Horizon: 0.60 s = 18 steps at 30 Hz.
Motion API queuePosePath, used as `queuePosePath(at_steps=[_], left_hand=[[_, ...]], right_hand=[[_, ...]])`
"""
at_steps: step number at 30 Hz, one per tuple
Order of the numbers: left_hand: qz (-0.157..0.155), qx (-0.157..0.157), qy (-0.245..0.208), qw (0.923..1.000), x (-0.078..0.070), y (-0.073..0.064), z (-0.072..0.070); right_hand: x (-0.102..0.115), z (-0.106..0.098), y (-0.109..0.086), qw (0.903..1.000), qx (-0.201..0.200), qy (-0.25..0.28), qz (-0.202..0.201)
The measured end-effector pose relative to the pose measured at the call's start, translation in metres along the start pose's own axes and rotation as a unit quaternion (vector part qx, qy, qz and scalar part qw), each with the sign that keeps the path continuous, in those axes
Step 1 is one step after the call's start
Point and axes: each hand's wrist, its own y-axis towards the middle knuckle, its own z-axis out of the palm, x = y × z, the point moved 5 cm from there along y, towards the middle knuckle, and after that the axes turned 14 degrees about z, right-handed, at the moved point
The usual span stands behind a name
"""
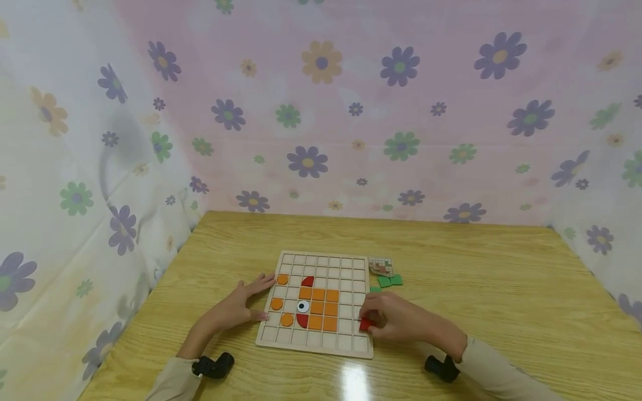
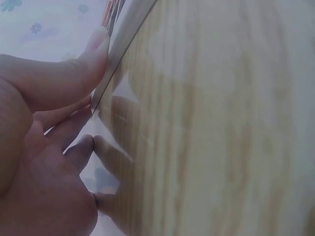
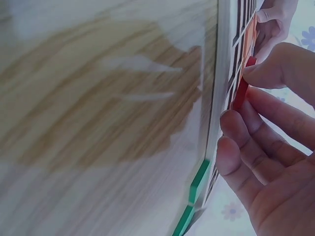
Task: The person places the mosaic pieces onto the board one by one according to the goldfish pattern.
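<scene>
A wooden grid board (image 1: pixel 321 346) lies on the table, bearing orange square tiles (image 1: pixel 317 308), orange round tiles (image 1: pixel 277 304), red quarter-round tiles (image 1: pixel 307 281) and a white eye piece (image 1: pixel 303 306). My left hand (image 1: pixel 236 306) rests at the board's left edge, thumb and fingers spread and straight; in the left wrist view the thumb (image 2: pixel 93 54) touches the rim. With thumb and fingers, my right hand (image 1: pixel 396 316) pinches a red tile (image 3: pixel 242 88) over the board's right edge. The tile's full outline is hidden by the fingers.
Green tiles (image 1: pixel 390 280) lie right of the board, one partly behind my right hand. Beside them is a small pattern card (image 1: pixel 381 266) with a printed grid. A flowered cloth (image 1: pixel 351 128) hangs behind the wooden table (image 1: pixel 476 267) and along its sides.
</scene>
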Motion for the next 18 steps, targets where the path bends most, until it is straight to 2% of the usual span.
queuePosePath(at_steps=[4, 10, 18], left_hand=[[0.006, 0.0, -0.005, 1.0, -0.001, 0.0, 0.0], [0.013, 0.001, -0.003, 0.9999, -0.003, -0.001, -0.001], [0.014, 0.0, 0.0, 0.9999, -0.002, 0.0, 0.0]], right_hand=[[0.003, 0.004, 0.008, 1.0, 0.0, -0.004, 0.002], [0.007, 0.01, 0.019, 0.9997, 0.009, 0.017, 0.012], [0.018, 0.016, 0.026, 0.9996, 0.003, 0.003, -0.027]])
